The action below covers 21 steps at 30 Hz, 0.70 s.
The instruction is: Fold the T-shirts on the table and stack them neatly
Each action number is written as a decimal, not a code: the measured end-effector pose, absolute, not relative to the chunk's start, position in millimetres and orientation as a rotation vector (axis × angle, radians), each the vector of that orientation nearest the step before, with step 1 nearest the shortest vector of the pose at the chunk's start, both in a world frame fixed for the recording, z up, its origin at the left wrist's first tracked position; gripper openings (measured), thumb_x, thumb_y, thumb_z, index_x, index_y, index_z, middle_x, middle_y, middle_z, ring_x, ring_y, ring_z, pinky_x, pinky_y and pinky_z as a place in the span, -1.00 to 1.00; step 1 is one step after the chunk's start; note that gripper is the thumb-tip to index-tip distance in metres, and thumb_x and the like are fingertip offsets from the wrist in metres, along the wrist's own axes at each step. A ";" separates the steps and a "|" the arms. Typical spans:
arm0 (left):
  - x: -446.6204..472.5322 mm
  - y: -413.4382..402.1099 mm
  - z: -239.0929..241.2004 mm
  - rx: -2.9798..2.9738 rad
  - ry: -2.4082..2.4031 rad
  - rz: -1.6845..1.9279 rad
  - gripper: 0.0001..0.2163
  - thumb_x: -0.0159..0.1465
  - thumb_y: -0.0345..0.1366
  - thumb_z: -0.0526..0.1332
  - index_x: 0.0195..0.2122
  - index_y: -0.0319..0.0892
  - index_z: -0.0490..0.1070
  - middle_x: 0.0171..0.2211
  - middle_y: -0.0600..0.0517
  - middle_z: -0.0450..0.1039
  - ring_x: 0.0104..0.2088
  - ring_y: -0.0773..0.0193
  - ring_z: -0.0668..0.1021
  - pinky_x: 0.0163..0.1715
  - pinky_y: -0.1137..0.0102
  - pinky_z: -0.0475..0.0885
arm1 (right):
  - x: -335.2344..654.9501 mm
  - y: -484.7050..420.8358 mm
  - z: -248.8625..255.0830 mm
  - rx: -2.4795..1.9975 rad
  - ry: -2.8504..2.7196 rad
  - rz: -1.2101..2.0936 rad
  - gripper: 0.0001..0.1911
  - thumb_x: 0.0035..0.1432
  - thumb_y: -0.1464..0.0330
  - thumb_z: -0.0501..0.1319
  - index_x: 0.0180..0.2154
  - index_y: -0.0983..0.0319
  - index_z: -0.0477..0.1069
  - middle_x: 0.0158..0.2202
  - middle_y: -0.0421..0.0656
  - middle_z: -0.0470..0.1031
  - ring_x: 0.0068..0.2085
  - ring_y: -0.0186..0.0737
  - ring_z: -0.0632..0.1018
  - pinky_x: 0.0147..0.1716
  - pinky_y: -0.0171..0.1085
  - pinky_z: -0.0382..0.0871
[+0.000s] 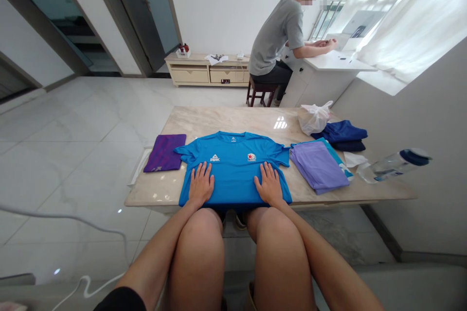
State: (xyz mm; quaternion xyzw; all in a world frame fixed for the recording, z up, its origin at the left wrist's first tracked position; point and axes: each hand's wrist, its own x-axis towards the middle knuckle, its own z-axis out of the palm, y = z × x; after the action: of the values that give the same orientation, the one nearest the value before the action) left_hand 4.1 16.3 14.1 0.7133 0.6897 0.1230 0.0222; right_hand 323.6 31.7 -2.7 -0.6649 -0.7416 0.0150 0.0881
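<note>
A bright blue sports T-shirt (233,163) lies spread flat, front up, on the low marble table (226,119), its hem at the near edge. My left hand (201,183) rests palm down on the shirt's lower left part, fingers stretched out. My right hand (268,184) lies flat on the lower right part in the same way. Neither hand holds anything. My bare knees show below the table edge.
A folded purple garment (165,152) lies left of the shirt. To the right sit a folded lilac garment (319,165), dark blue clothes (343,135), a white plastic bag (314,117) and a clear bottle (396,165) on its side. A person (279,41) sits at a white desk behind.
</note>
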 end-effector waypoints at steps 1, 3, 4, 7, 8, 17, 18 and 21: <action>4.2 16.1 14.3 2.209 2.137 0.380 -0.40 0.58 -0.17 -0.07 0.59 -0.20 0.23 0.61 -0.16 0.16 0.60 -0.11 0.22 0.58 -0.18 0.10 | 323.6 31.6 -2.8 -1.976 -2.206 0.044 -0.25 0.59 0.11 -0.05 0.60 0.35 0.13 0.66 0.08 0.03 0.64 0.11 0.07 0.58 0.12 -0.08; 4.3 15.9 14.3 2.208 2.140 0.381 -0.40 0.59 -0.17 -0.07 0.60 -0.18 0.23 0.61 -0.15 0.16 0.60 -0.10 0.22 0.58 -0.17 0.10 | 323.7 31.6 -2.9 -1.969 -2.202 0.047 -0.25 0.59 0.11 -0.05 0.60 0.35 0.13 0.66 0.08 0.03 0.64 0.11 0.07 0.58 0.13 -0.08; 4.3 15.9 14.1 2.208 2.142 0.381 -0.40 0.59 -0.17 -0.07 0.60 -0.18 0.23 0.61 -0.15 0.16 0.60 -0.09 0.22 0.58 -0.16 0.10 | 323.7 31.6 -3.1 -1.967 -2.201 0.050 -0.25 0.58 0.11 -0.06 0.60 0.36 0.13 0.66 0.08 0.02 0.64 0.11 0.08 0.58 0.13 -0.08; 4.1 16.0 13.5 2.207 2.145 0.389 -0.40 0.59 -0.17 -0.07 0.59 -0.18 0.23 0.60 -0.15 0.16 0.60 -0.09 0.22 0.59 -0.15 0.09 | 324.0 31.8 -4.1 -1.958 -2.199 0.055 -0.24 0.58 0.10 -0.06 0.60 0.36 0.13 0.66 0.08 0.02 0.64 0.12 0.08 0.58 0.13 -0.08; 4.0 16.1 13.3 2.207 2.143 0.393 -0.41 0.58 -0.17 -0.07 0.59 -0.17 0.23 0.60 -0.15 0.17 0.60 -0.09 0.22 0.58 -0.16 0.10 | 324.1 31.9 -4.5 -1.954 -2.196 0.056 -0.24 0.58 0.10 -0.06 0.60 0.36 0.13 0.66 0.08 0.02 0.64 0.12 0.08 0.58 0.13 -0.08; 3.8 15.5 13.8 2.212 2.143 0.380 -0.41 0.58 -0.17 -0.06 0.60 -0.14 0.23 0.61 -0.13 0.15 0.60 -0.07 0.21 0.59 -0.14 0.08 | 323.0 31.0 -2.8 -1.956 -2.193 0.053 -0.24 0.58 0.11 -0.05 0.59 0.38 0.14 0.65 0.10 0.03 0.63 0.12 0.10 0.58 0.11 -0.09; 3.9 15.5 13.7 2.214 2.146 0.377 -0.41 0.58 -0.17 -0.06 0.60 -0.14 0.23 0.61 -0.12 0.15 0.60 -0.07 0.21 0.59 -0.13 0.08 | 322.9 30.9 -2.4 -1.958 -2.191 0.057 -0.24 0.58 0.11 -0.05 0.59 0.38 0.14 0.65 0.09 0.03 0.63 0.12 0.10 0.58 0.12 -0.09; 4.3 15.6 13.6 2.215 2.146 0.365 -0.41 0.59 -0.17 -0.08 0.60 -0.16 0.23 0.62 -0.13 0.14 0.60 -0.08 0.21 0.59 -0.14 0.08 | 323.1 31.0 -2.9 -1.962 -2.184 0.070 -0.24 0.58 0.12 -0.05 0.59 0.39 0.15 0.65 0.09 0.03 0.63 0.12 0.10 0.58 0.12 -0.08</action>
State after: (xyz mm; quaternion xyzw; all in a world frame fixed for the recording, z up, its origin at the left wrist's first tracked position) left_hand 4.3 15.6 13.6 0.7131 0.6909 0.1176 0.0180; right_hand 323.1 31.0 -2.9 -0.6645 -0.7399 0.0236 0.1022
